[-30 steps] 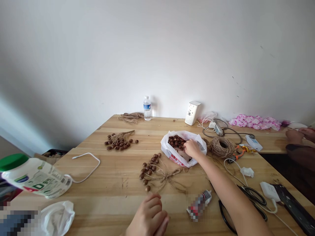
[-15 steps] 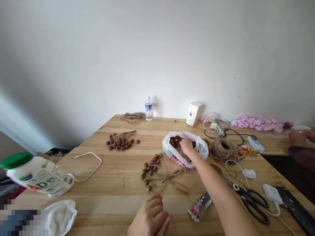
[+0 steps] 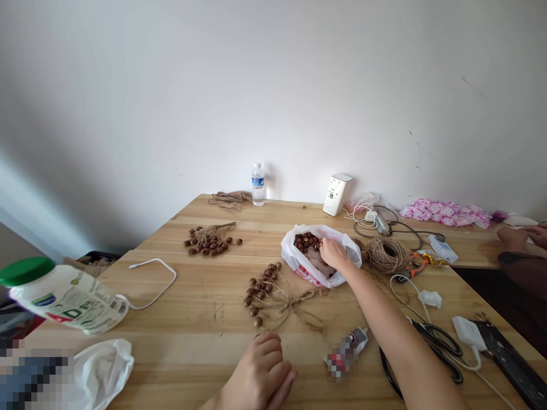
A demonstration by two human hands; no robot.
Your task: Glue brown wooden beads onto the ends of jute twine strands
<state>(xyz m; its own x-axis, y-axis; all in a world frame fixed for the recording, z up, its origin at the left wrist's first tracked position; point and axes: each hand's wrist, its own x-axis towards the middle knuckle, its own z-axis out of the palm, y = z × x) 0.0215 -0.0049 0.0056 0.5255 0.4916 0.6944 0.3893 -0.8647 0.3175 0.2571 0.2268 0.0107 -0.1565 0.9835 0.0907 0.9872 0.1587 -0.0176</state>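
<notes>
My right hand [image 3: 334, 254] reaches into a white plastic bag [image 3: 290, 250] of round brown nut-like beads [image 3: 305, 242]. Its fingers are bent together at the right of the heap; their tips are hidden. My left hand [image 3: 265, 370] rests closed near the table's front, and whatever is inside its curled fingers cannot be seen. Just beyond it lies a tied bundle of twine [image 3: 294, 304], with several brown beads [image 3: 261, 287] on its strand ends. A tube of glue [image 3: 346, 350] lies between my left hand and my right forearm.
A finished-looking beaded twine bunch [image 3: 209, 242], loose twine [image 3: 231, 199] and a water bottle [image 3: 258, 185] stand farther back. On the right are a twine roll [image 3: 388, 254], scissors [image 3: 444, 341] and cables. A green-lidded jar [image 3: 72, 296] is left. Another person's hands [image 3: 519, 238] show far right.
My right hand has shifted right inside the bag, away from the bead heap, and my forearm has moved right, uncovering more of the glue tube. My left hand looks almost unchanged.
</notes>
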